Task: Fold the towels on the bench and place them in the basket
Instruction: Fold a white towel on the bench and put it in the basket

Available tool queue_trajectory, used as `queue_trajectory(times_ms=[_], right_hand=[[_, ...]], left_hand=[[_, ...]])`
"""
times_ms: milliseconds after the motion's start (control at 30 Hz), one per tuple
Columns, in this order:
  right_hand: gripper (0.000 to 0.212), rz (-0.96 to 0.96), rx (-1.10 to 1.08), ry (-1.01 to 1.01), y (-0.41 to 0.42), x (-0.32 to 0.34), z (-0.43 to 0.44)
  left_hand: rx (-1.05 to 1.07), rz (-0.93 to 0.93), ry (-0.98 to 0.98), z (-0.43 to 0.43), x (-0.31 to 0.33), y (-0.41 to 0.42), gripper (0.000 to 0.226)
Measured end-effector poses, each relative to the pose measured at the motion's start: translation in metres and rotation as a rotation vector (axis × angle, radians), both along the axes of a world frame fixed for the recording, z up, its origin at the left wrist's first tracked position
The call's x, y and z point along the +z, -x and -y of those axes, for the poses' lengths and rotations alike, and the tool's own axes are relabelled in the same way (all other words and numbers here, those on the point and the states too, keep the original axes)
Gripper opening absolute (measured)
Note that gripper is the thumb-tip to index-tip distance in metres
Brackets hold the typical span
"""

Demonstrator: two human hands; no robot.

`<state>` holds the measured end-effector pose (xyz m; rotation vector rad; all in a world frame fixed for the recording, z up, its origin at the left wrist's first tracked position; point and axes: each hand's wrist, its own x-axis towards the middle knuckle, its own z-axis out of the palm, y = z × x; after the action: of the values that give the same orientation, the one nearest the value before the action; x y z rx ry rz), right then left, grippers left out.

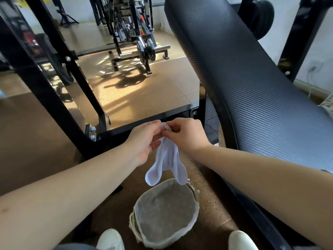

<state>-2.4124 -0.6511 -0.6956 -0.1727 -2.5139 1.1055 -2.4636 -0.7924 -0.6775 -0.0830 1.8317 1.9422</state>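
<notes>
A small white towel (166,162) hangs bunched in the air above the basket, its lower ends drooping just over the rim. My left hand (144,139) and my right hand (183,134) both pinch its top edge, fingertips close together. The round basket (193,191) with a pale cloth lining sits on the floor between my feet; I see nothing inside it. The black padded bench (252,91) runs along the right side, its near part hidden behind my right forearm. A patterned cloth (327,105) shows at the right frame edge on the bench.
A black steel frame (147,121) crosses low just beyond my hands, with slanted uprights on the left. A weight machine with a barbell and plates (146,51) stands farther back on the tan floor. My white shoes (110,239) flank the basket.
</notes>
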Motion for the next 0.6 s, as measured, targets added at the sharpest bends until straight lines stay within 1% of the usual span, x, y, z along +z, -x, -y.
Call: queue_trajectory(times_ms=[67, 167, 233, 367, 500, 600], right_hand=[[0.025, -0.002, -0.013, 0.031, 0.001, 0.001, -0.001], [0.019, 0.019, -0.033, 0.048, 0.001, 0.001, -0.002], [0.018, 0.053, -0.043, 0.082, -0.002, 0.001, -0.004], [0.022, 0.114, -0.025, 0.167, -0.012, 0.000, -0.007], [0.020, 0.147, 0.012, 0.176, -0.028, -0.003, -0.009], [0.019, 0.152, 0.034, 0.208, -0.040, -0.002, -0.014]], left_hand=[[-0.022, -0.006, -0.002, 0.000, 0.003, -0.001, 0.021], [-0.065, -0.031, 0.012, 0.001, 0.006, -0.003, 0.020], [-0.106, -0.051, 0.064, 0.003, 0.005, -0.003, 0.020], [-0.128, -0.161, 0.279, 0.009, -0.005, -0.004, 0.019], [-0.128, -0.228, 0.496, 0.021, -0.014, -0.004, 0.026], [-0.150, -0.159, 0.547, 0.033, -0.017, -0.004, 0.046]])
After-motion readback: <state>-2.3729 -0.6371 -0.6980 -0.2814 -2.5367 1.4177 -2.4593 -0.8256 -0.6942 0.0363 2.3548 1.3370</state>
